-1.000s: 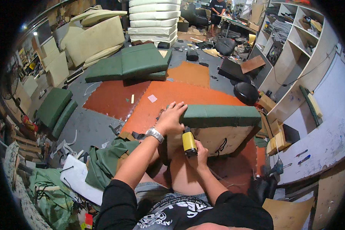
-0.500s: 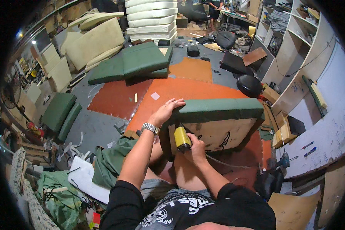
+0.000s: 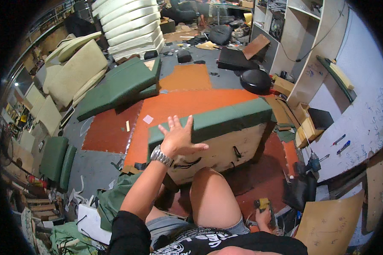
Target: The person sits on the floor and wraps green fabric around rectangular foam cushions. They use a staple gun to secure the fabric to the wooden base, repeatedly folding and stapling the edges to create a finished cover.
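Note:
A green upholstered cushion (image 3: pixel 230 117) stands on its edge in front of my knees, its pale wooden underside toward me. Several black loops of strap or cord (image 3: pixel 237 151) show on that underside. My left hand (image 3: pixel 178 138) is open, fingers spread over the cushion's upper left edge, with a metal watch on the wrist. Low at my right side, beside my thigh, my right hand (image 3: pixel 264 217) is closed round a yellow staple gun (image 3: pixel 264 203), away from the cushion. My arm and body hide part of that grip.
Orange and brown sheets (image 3: pixel 174 104) cover part of the floor. Beyond lie green cushions (image 3: pixel 119 85), a stack of white foam (image 3: pixel 134 29) and a round black seat (image 3: pixel 255 80). A cordless drill (image 3: pixel 313 162) and white shelving (image 3: pixel 302 40) are at the right.
The staple gun has gone from the cushion's underside down to my right side in my right hand. My left hand has spread its fingers on the cushion. The view has shifted right.

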Motion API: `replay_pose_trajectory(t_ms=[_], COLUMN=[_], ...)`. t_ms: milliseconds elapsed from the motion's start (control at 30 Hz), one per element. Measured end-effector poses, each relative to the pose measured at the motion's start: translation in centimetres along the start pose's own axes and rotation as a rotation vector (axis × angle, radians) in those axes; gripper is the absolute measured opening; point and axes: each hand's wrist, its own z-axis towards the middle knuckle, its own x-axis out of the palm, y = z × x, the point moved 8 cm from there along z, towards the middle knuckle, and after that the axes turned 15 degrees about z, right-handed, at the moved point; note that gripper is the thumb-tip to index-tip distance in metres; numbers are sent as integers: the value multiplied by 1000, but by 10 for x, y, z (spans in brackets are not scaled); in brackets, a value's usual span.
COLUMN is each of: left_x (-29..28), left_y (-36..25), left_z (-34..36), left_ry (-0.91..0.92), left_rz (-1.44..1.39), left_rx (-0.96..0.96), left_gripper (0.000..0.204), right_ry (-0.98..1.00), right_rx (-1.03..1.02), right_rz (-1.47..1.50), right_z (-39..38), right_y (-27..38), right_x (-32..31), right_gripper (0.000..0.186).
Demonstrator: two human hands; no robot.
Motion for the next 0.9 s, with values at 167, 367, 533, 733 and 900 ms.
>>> replay_pose_trajectory(t_ms=[167,367,533,733,900], left_x=[-34,-55,-69,-99,-102], left_y=[-90,-143,-118,-46,22], left_z=[89,141,51,-68,-92], left_ry=[-40,-79,-285,-461,-474], left_rz=[-109,-125,-153,-345,-603], left_rx=[203,210,218,221,71], left_gripper=[131,114,108,108,108], right_ry=[41,112,328,1011,853], right_rx=[-161,344,677,397,227], right_rz=[5,766,1427,2173,2333], right_z=[-6,105,145,128,118], right_y=[-36,1,76,259,353], right_x=[5,78,157,184,116], right_gripper=[65,61,75,89,81])
